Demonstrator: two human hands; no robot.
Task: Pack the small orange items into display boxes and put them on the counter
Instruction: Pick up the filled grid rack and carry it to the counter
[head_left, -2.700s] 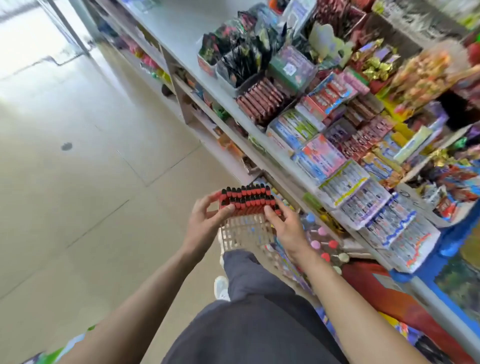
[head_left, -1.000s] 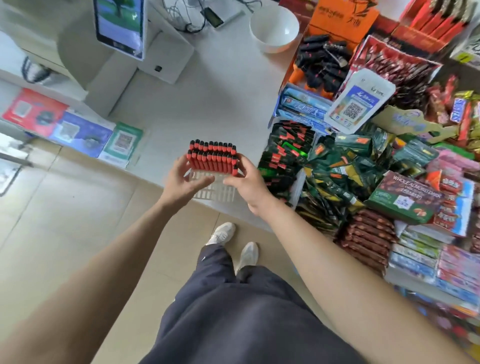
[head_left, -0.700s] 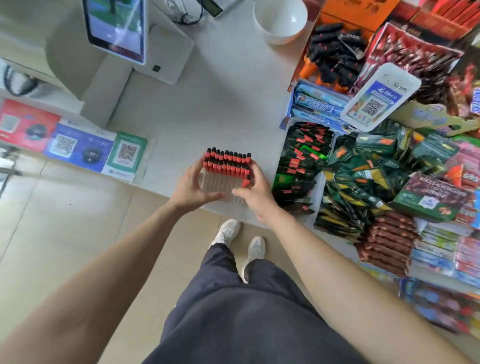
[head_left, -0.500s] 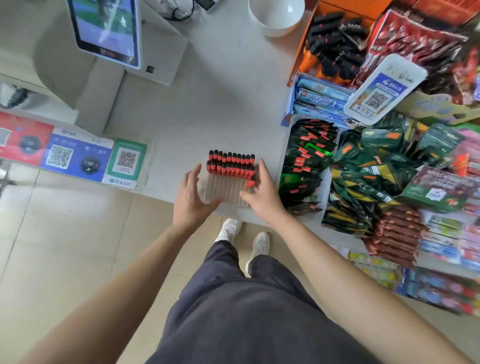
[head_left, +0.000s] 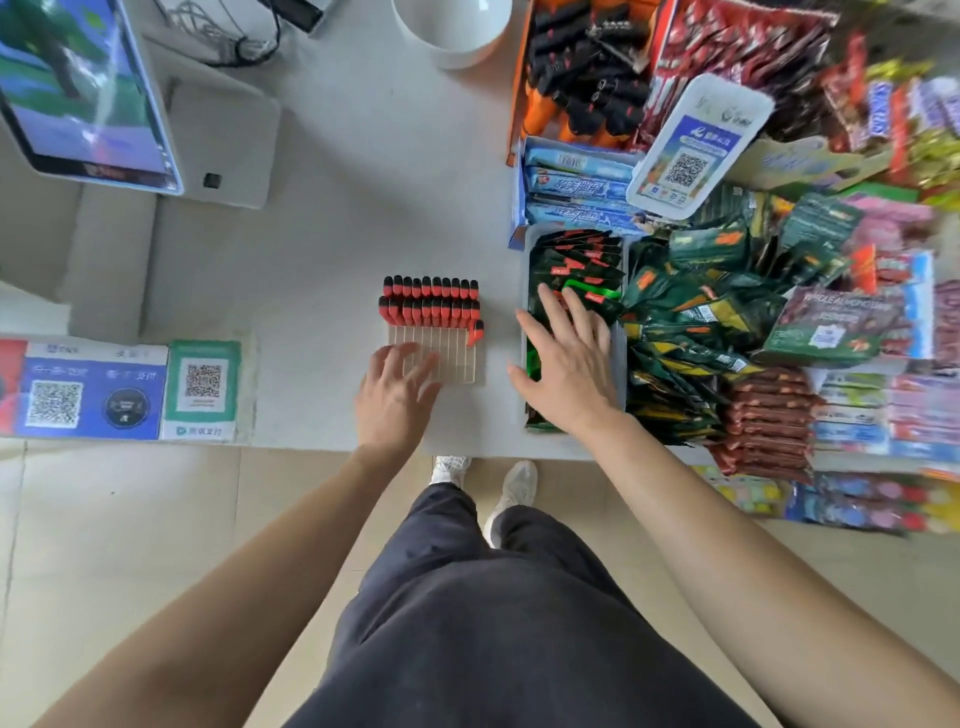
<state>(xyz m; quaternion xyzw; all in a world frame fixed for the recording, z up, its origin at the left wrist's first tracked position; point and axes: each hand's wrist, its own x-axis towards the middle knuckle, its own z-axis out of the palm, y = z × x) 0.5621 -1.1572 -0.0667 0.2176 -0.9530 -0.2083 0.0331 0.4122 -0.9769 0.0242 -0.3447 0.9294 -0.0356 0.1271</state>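
- Pale grey counter (head_left: 332, 249) ran across the view; its near edge lay just above the person's shoes.
- Heaped snack packets covered the counter's right end. A grey tray of dark green packets (head_left: 576, 265) sat at the inner edge of the heap.
- White payment terminal with a lit screen (head_left: 88, 98) stood at the far-left corner.
- White round bowl (head_left: 452, 31) sat at the far edge, partly cut off.
- Clear plastic gridded display box (head_left: 452, 353) stood on the counter near its near edge, just left of the tray.
- Small orange items with black caps (head_left: 428, 306) filled the box's far end in two rows. One orange item (head_left: 475, 332) leaned tilted at the box's right side.
- Right hand (head_left: 566, 364): fingers spread and straight over the green packets, holding nothing.
- Left hand (head_left: 397, 395): fingers spread, tips over the box's near-left corner, gripping nothing; whether they touched it could not be told.
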